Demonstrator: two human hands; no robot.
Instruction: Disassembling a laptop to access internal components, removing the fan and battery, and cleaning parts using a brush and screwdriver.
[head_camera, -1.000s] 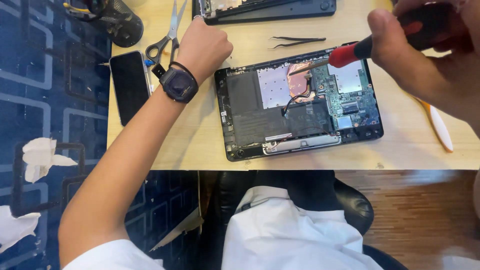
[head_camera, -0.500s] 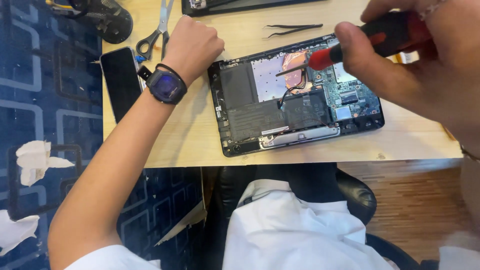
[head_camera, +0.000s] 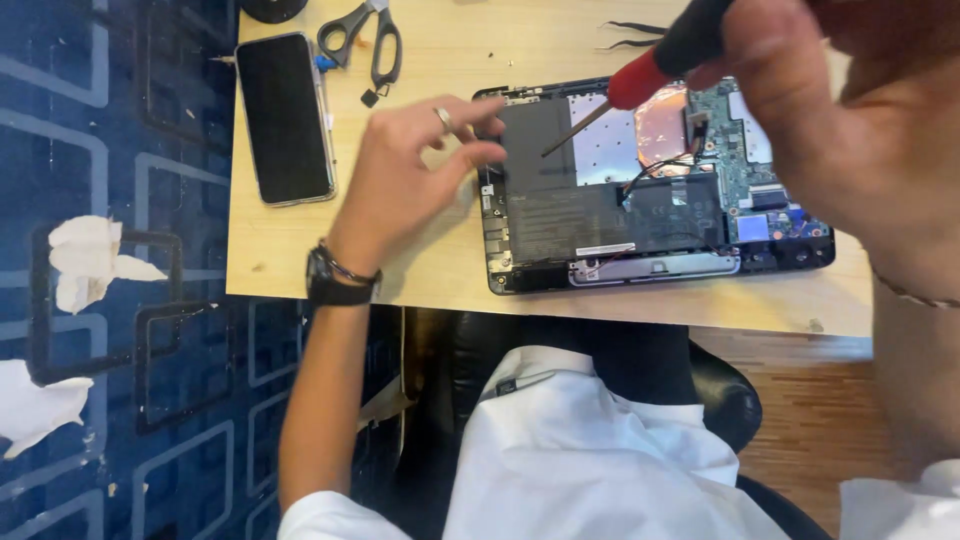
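Two hands — screwdriver (head_camera: 660, 65) over laptop (head_camera: 650, 200)

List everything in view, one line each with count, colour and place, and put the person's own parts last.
opened laptop: one, black with a copper and green inside, right part of the table.
screwdriver: one, red and black handle, over the laptop.
phone: one, black, face up at the table's left end.
scissors: one pair, grey handles, top edge beside the phone.
tweezers: one, black, top edge above the laptop.
table: one, light wood.
paper scraps: several, white, on the blue carpet at left.
left hand: with ring and black wristwatch, fingertips at the laptop's left edge.
right hand: holding the screwdriver.
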